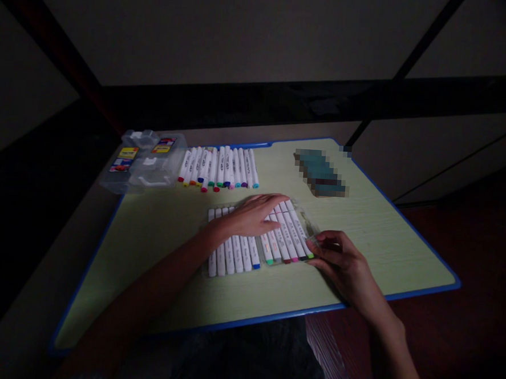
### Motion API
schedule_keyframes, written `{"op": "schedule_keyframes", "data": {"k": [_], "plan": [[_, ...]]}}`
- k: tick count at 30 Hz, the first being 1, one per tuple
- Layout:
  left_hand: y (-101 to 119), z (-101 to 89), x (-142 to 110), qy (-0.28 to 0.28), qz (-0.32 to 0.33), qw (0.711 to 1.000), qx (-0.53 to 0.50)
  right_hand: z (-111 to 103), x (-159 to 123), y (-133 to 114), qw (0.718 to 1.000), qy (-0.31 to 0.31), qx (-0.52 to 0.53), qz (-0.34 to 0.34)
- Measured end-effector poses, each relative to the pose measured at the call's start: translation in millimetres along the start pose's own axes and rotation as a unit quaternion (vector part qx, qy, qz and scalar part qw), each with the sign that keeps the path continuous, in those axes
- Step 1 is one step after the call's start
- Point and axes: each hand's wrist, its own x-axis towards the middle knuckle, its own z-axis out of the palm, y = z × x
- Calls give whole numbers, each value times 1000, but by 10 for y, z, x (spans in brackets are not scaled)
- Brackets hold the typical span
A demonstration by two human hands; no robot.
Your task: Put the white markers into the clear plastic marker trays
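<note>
A row of white markers [235,257] with coloured ends lies in clear plastic packaging [305,215] near the middle of the table. Across the markers' upper part rests my left hand [255,215], flat with its fingers stretched to the right, hiding some of them. My right hand [345,261] is at the packaging's lower right corner, thumb and fingers pinching its clear edge beside a marker with a lime-green end. The grouped markers lie side by side, with a small gap between a left set and a right set.
Behind them, a second row of loose white markers [220,167] with coloured caps lies on the pale green table [387,243]. Clear plastic cases [151,166] with labels stand at the back left. A blurred flat teal object [320,171] lies at the back right.
</note>
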Motion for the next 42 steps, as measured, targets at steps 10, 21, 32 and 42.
{"op": "schedule_keyframes", "data": {"k": [10,21,32,42], "plan": [[26,-31,-5,-9,-3,1000,-7,-59,-3,-93,994,-70,-76,-21],[60,-22,-20,-6,-9,1000,-4,-76,-19,-83,995,-62,-68,-40],[23,-36,-30,32,2,995,-96,-101,-13,-113,996,-80,-32,4],[-187,-310,-124,65,-29,984,-165,-90,19,-149,994,-56,-87,-22]]}}
